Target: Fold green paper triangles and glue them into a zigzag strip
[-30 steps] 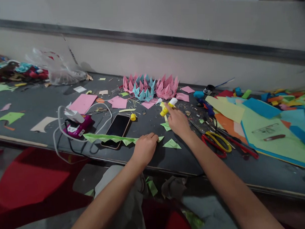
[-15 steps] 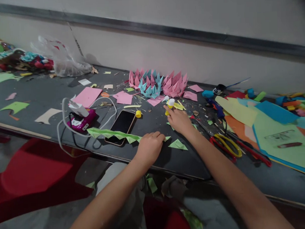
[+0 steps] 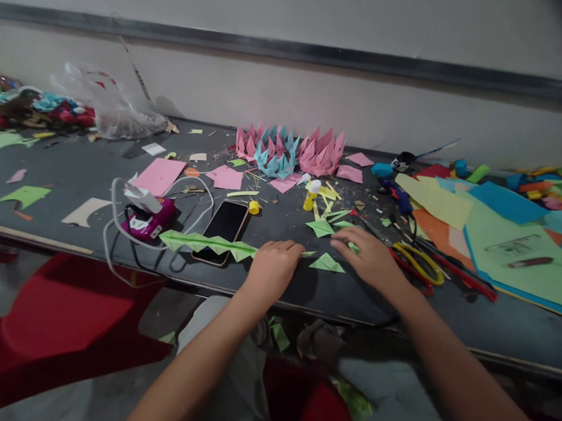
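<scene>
My left hand point(image 3: 274, 269) is closed on the right part of a green folded paper strip point(image 3: 208, 244), a chain of pointed pieces that crosses over a phone point(image 3: 226, 228). The strip's far right tip pokes out past my fingers. My right hand point(image 3: 365, 253) is empty, its thumb and fingers apart, beside loose green folded pieces. One green piece point(image 3: 327, 263) lies between my hands and another point(image 3: 320, 228) just behind it. Upright behind them stands a yellow glue stick point(image 3: 310, 196) with its white end up. Its yellow cap point(image 3: 254, 207) sits by the phone.
Pink and blue folded-paper rings point(image 3: 279, 155) stand near the wall. Scissors point(image 3: 419, 264), a blue glue gun point(image 3: 398, 197) and coloured sheets point(image 3: 522, 251) lie to the right. A purple power adapter point(image 3: 150, 221) with looping cables is at left. Paper scraps litter the table.
My right hand has let go of the glue stick, leaving it upright, and moved toward me and to the right, beside the green pieces. My left hand stays on the strip.
</scene>
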A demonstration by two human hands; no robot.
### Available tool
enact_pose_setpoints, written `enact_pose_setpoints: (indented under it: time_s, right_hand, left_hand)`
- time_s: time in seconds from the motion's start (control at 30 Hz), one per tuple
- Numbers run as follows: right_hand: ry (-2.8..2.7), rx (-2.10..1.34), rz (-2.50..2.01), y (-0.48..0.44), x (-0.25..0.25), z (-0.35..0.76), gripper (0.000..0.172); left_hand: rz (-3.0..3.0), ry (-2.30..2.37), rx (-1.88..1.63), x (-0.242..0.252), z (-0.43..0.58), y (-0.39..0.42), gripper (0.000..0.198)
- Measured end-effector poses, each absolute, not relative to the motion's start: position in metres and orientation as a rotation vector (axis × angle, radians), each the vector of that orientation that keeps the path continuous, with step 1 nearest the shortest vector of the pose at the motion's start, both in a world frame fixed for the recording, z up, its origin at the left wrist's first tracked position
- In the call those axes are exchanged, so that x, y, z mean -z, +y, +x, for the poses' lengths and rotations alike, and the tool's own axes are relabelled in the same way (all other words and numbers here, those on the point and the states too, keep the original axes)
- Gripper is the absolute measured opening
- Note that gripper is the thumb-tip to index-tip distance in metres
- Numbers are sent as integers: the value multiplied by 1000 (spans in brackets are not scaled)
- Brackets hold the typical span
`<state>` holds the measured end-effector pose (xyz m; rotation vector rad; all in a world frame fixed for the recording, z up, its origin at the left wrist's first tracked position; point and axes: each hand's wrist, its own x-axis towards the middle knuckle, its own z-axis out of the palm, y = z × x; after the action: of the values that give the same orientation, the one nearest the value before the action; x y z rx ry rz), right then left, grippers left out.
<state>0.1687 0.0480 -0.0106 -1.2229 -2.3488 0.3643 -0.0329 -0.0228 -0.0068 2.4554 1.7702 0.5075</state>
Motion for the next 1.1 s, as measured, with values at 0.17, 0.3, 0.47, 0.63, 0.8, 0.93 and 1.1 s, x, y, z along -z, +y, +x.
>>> enact_pose_setpoints:
  time_s: [0.17, 0.3, 0.47, 0.63, 0.8, 0.93, 1.1]
  right_hand:
    - [-2286, -667, -1306, 18, 30, 183, 21]
    - [-2265, -746, -1265, 18, 31, 183, 17]
    - [-2232, -844, -1228, 23, 30, 193, 17]
    - [-2217, -869, -1268, 29, 29, 202, 16]
    - [-2229, -923, -1297, 34, 26, 205, 16]
    - [-2217, -930, -1292, 35, 29, 207, 15]
    - [-2215, -916, -1311, 34, 31, 208, 13]
  left_hand:
    - [2382, 1729, -487, -11, -33, -12, 22]
    - [2282, 1635, -389, -21, -28, 9, 29]
    - [2244, 1424, -396, -14, -22, 27, 27]
    - [2193, 1346, -436, -7, -21, 30, 27]
    - [2104, 1292, -518, -6, -23, 33, 25]
    - [2109, 1253, -494, 0, -21, 34, 25]
    - [2140, 1241, -453, 5, -17, 33, 28]
